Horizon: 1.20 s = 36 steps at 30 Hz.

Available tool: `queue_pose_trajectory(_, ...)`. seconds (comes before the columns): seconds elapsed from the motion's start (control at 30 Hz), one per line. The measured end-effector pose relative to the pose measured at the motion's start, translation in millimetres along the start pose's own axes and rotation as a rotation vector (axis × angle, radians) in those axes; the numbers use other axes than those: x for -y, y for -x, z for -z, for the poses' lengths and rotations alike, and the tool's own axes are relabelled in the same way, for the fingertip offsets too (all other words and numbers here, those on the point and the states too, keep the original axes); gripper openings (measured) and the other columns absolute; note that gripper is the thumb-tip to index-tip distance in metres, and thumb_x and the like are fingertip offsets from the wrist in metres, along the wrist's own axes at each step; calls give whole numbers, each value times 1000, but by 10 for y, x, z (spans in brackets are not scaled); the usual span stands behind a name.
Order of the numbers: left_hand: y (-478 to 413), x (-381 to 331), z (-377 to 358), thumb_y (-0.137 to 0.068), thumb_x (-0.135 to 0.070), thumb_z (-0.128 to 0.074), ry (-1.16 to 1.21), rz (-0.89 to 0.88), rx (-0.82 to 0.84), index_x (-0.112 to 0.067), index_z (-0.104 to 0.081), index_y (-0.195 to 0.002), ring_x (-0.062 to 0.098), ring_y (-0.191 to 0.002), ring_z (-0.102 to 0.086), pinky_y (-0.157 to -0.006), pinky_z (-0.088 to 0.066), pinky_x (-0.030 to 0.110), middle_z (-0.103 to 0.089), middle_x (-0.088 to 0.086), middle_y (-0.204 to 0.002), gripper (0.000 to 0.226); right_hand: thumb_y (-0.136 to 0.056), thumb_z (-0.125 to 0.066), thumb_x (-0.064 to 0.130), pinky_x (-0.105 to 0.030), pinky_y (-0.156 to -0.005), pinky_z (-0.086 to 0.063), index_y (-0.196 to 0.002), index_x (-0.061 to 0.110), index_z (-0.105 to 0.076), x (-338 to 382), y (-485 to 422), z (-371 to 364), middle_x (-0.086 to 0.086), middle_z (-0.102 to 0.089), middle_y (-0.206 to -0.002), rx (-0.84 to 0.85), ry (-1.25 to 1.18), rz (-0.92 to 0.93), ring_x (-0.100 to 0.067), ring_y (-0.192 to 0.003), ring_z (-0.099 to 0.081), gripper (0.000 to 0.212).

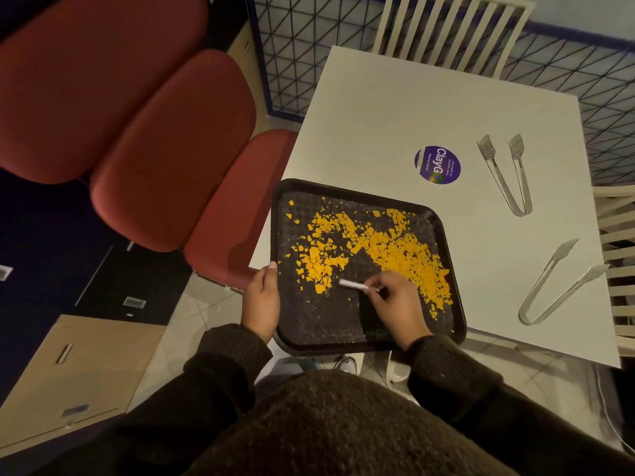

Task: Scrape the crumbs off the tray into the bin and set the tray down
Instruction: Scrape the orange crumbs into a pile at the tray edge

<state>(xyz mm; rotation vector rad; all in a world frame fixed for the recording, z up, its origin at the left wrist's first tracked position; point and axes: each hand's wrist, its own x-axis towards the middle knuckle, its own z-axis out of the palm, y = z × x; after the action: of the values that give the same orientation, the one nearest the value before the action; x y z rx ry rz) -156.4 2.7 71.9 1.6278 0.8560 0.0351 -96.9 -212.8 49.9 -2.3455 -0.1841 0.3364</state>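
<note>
A dark rectangular tray (318, 326) overhangs the near-left corner of a white table (395, 108). Yellow-orange crumbs (378, 245) are strewn across its middle and right side. My left hand (262, 298) grips the tray's left rim, thumb on top. My right hand (398, 305) is over the tray's near part and pinches a small white flat scraper (354, 285), whose edge lies on the tray surface just below the crumbs. No bin is in view.
Two metal tongs (508, 176) (556, 283) lie on the table's right side, near a round purple sticker (437, 165). Red cushioned seats (165, 149) stand to the left. Pale slatted chairs (450, 29) stand behind and right of the table. Wooden lockers (68, 372) stand lower left.
</note>
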Motion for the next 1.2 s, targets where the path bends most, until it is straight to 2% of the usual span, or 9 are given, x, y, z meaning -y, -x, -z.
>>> queue_pose_trajectory(0.07, -7, -6, 0, -98, -35, -34, -2, -4, -10, -5, -63, -106, 21, -97, -60, -87, -44, 32, -65, 5, -97, 42, -77, -72, 18, -39, -83, -47, -79, 26, -68, -64, 124, 4, 11, -64, -82, 80, 106, 169, -10, -81, -57, 10)
queue_pose_trajectory(0.17, -13, -21, -2, -99, -32, -35, -10, -25, -26, -6, -64, -99, 21, -92, -59, -80, -41, 29, -65, 3, -91, 39, -73, -75, 15, -47, -78, -49, -77, 26, -69, -139, 221, -38, 9, -66, -81, 155, 125, 287, -14, -81, -60, 14)
queue_pose_trajectory(0.27, -5, -24, -2, -98, -33, -34, -10, -18, -12, -7, -64, -101, 21, -94, -60, -83, -43, 31, -66, 4, -93, 40, -74, -75, 12, -42, -74, -50, -78, 22, -71, -96, 186, -95, 6, -66, -79, 110, 64, 256, -14, -78, -60, 11)
queue_pose_trajectory(0.4, 4, -48, 8, -98, -35, -34, -14, -2, -2, -8, -64, -99, 22, -96, -61, -90, -45, 37, -67, 5, -95, 41, -81, -68, 9, -18, -65, -37, -83, 15, -70, 112, -11, -151, 11, -55, -76, 38, -10, 103, 0, -71, -48, 6)
queue_pose_trajectory(0.53, -13, -39, 9, -98, -35, -34, -22, -7, -15, -7, -65, -97, 24, -96, -61, -90, -45, 36, -68, 6, -95, 41, -84, -64, 10, -19, -60, -33, -84, 17, -65, 220, -122, -163, 8, -54, -77, -12, -36, -6, -5, -69, -46, 7)
queue_pose_trajectory(0.7, -13, -64, 9, -98, -36, -33, 6, -1, -6, -9, -65, -97, 23, -97, -61, -87, -45, 34, -67, 4, -93, 42, -80, -70, 14, -18, -76, -38, -84, 18, -67, 238, 101, -70, 7, -63, -86, 71, 38, 219, -9, -83, -54, 6)
queue_pose_trajectory(0.87, 67, -146, 11, -98, -44, -26, 84, 23, 12, -11, -63, -107, 15, -96, -60, -85, -42, 27, -67, 2, -101, 50, -77, -73, 14, -33, -78, -45, -84, 22, -70, 300, 251, -202, 7, -66, -88, 195, 67, 392, -13, -87, -58, 11)
queue_pose_trajectory(1.07, 117, -151, 32, -97, -47, -23, 79, 24, 39, -31, -60, -89, 8, -91, -61, -78, -43, 25, -66, -5, -93, 41, -81, -69, 11, -25, -75, -45, -85, 12, -71, 526, 19, -295, 2, -62, -83, 108, -45, 207, -11, -80, -54, 5)
queue_pose_trajectory(1.2, 99, -114, 27, -96, -49, -24, 65, 36, 15, -19, -63, -99, 17, -98, -62, -88, -45, 30, -68, 4, -101, 50, -83, -66, 14, -18, -68, -37, -88, 18, -69, 584, -121, -279, 10, -56, -83, 13, -31, 74, 4, -73, -45, 6)
